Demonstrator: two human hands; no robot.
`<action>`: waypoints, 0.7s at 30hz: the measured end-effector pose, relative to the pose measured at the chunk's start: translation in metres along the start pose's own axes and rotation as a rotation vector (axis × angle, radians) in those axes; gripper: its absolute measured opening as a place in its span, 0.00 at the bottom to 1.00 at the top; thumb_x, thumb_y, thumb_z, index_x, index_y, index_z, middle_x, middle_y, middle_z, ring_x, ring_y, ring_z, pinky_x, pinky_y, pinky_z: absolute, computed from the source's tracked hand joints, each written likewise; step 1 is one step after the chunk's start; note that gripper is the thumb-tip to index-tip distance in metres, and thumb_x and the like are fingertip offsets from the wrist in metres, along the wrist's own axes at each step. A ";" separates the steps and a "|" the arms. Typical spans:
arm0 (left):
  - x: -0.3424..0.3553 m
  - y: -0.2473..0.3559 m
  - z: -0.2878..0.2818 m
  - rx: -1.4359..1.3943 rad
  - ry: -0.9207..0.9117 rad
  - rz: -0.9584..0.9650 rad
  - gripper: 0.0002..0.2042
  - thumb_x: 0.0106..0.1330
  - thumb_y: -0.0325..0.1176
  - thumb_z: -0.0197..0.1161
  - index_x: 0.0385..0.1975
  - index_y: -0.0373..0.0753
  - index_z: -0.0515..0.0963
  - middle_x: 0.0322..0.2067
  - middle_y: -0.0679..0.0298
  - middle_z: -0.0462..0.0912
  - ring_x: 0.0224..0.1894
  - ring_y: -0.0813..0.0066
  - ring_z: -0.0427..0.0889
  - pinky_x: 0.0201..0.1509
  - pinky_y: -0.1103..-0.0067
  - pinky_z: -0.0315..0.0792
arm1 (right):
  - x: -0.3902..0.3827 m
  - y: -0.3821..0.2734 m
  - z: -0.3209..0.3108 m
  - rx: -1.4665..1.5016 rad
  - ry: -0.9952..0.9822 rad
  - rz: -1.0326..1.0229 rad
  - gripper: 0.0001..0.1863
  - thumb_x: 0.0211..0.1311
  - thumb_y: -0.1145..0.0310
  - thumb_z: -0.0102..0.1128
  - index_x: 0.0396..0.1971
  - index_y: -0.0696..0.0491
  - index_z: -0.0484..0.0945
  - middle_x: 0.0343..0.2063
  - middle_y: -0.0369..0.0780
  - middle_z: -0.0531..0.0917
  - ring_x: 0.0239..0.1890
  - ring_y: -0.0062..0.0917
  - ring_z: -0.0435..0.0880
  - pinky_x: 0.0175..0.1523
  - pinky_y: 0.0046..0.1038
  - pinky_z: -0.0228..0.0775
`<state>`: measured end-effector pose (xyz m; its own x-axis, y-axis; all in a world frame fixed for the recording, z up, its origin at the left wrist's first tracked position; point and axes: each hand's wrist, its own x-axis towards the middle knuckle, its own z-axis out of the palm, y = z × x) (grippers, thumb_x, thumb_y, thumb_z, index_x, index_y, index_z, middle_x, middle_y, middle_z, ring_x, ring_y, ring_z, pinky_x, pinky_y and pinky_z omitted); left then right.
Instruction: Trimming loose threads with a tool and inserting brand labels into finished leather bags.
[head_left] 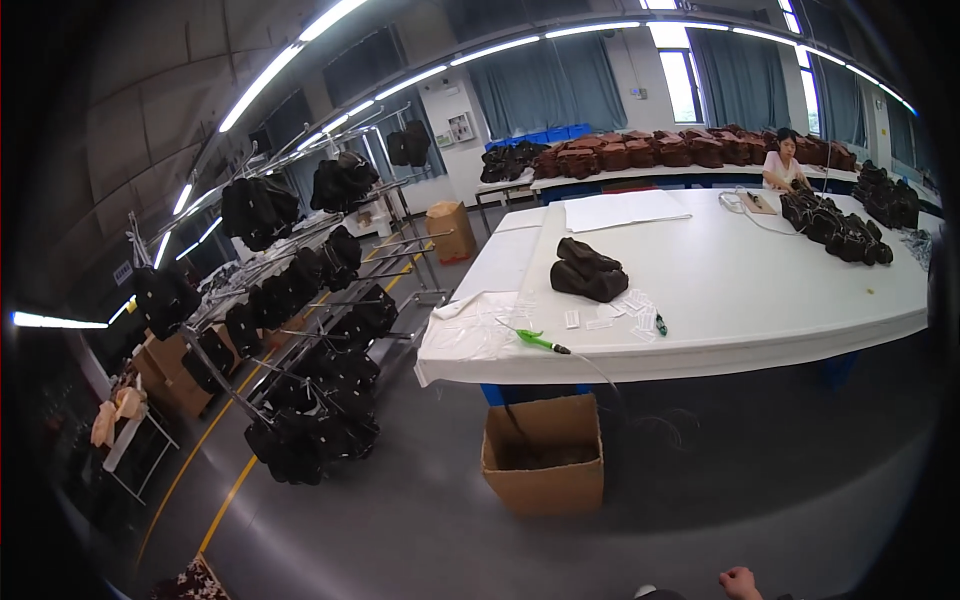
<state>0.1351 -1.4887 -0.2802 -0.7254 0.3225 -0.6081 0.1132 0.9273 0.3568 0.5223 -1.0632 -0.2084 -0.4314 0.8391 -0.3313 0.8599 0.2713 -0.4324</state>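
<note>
Right at the bottom edge, here's the right hand [738,582], fingers curled in and cut off by the frame, and I cannot tell whether anything sits in its grip; the left hand is out of view, so I cannot tell its state either. Up ahead on the floor stands an open cardboard box [545,490], close by the end of the big white table [740,285]. On that near end lies a green-handled tool [543,341], its thin cord running over the edge. Just behind it, white paper tags [640,312] are scattered, a small dark green item [661,324] beside them, and there's the dark brown bag [590,272], slumped on the tabletop just past the tags. Off to the left, a metal rack [425,298] carries rows of black bags [335,425]. Farther along the table, white sheets [625,210] lie flat, and over on the right dark bags [835,228] pile up before a seated co-worker [784,165]. At the back, reddish-brown bags [665,150] line another surface beneath blue-grey curtains [530,88].
</note>
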 end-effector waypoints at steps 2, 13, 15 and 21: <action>0.016 -0.079 0.040 -0.027 0.130 -0.207 0.19 0.58 0.46 0.56 0.38 0.37 0.81 0.40 0.47 0.81 0.46 0.51 0.79 0.48 0.65 0.72 | 0.048 -0.018 -0.008 0.111 -0.207 0.305 0.16 0.56 0.58 0.59 0.29 0.57 0.84 0.25 0.41 0.85 0.33 0.28 0.84 0.41 0.29 0.75; 0.119 -0.153 -0.069 -0.321 0.121 0.352 0.11 0.57 0.39 0.57 0.23 0.37 0.73 0.33 0.51 0.78 0.38 0.50 0.77 0.37 0.62 0.67 | 0.280 -0.370 0.063 -0.054 -0.364 -0.366 0.19 0.61 0.49 0.50 0.31 0.47 0.85 0.31 0.42 0.85 0.39 0.39 0.83 0.45 0.39 0.74; 0.152 -0.163 -0.120 -0.284 0.125 0.336 0.10 0.58 0.39 0.56 0.26 0.38 0.72 0.36 0.51 0.78 0.40 0.51 0.77 0.39 0.63 0.67 | 0.282 -0.469 0.086 -0.062 -0.416 -0.516 0.21 0.62 0.48 0.48 0.32 0.48 0.84 0.33 0.44 0.84 0.42 0.40 0.82 0.47 0.39 0.73; 0.215 -0.254 -0.255 -0.204 0.134 0.241 0.11 0.61 0.39 0.55 0.37 0.39 0.70 0.42 0.52 0.76 0.45 0.54 0.76 0.45 0.65 0.68 | 0.214 -0.690 0.192 0.148 -0.627 -0.796 0.20 0.64 0.50 0.50 0.41 0.51 0.80 0.40 0.44 0.83 0.45 0.41 0.80 0.50 0.38 0.71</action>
<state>-0.2230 -1.7032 -0.3206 -0.7788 0.4874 -0.3949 0.1640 0.7658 0.6218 -0.2158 -1.1617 -0.1418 -0.9641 0.0322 -0.2637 0.2381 0.5455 -0.8036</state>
